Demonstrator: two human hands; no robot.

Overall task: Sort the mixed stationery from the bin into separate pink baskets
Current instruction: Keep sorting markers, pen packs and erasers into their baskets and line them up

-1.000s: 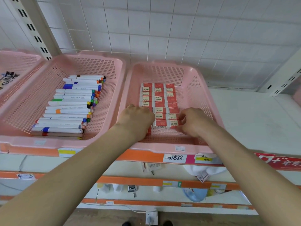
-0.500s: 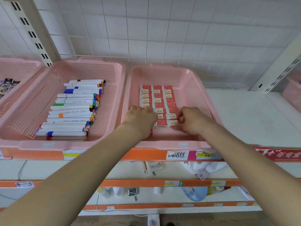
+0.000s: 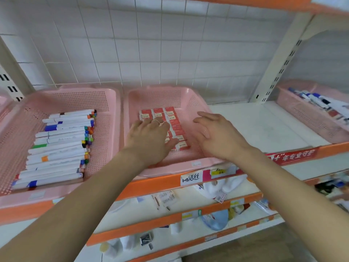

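Head view: red boxes [image 3: 175, 127] in rows inside middle pink basket [image 3: 160, 97].
Left hand [image 3: 151, 138]: fingers straight, flat on boxes, hiding their 9 o'clock columns.
Right hand [image 3: 217, 136]: fingers loose, empty, over basket's 3 o'clock edge.

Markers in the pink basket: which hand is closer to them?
Left. The left hand rests on the red boxes in the next basket, right of the markers; the right hand is farther right, past those boxes.

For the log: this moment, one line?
left hand: flat on red boxes | right hand: open, empty | basket: boxes in rows
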